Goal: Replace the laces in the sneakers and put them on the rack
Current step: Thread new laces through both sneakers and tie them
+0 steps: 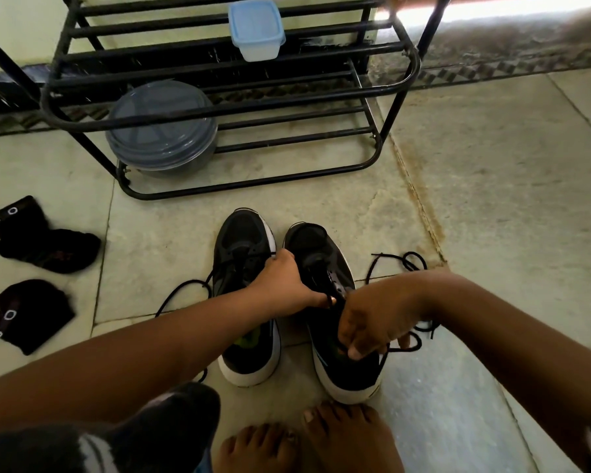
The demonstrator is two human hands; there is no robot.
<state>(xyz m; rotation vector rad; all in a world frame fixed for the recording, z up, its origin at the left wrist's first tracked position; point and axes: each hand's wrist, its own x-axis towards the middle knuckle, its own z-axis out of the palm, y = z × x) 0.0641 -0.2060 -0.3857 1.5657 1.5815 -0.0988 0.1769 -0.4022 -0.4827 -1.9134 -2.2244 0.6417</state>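
My left hand point(282, 283) reaches across the left sneaker point(246, 298) to the right sneaker point(328, 302); its fingers curl down near the front of the lace holes and its thumb presses by the tongue, so it is closed on that shoe; my left arm stretches out long from the bottom left corner. My right hand point(369, 322) is bent at the wrist over the back half of the same shoe; its fingers are curled tight and pinch a black lace point(403, 346) that loops out to the right; my right arm comes in from the right side.

Both sneakers sit side by side on the floor point(492, 199), toes pointing at the black rack point(219, 97); they are near the rack but not on it. Another black lace point(400, 261) lies on the floor just to the right of the shoes; one more lace point(185, 291) trails out left of the left sneaker.

Two black socks point(45, 244) lie on the floor far to the left; my bare feet point(307, 438) are just behind the shoes; a round box point(161, 128) and a small blue box point(256, 29) sit on the rack.
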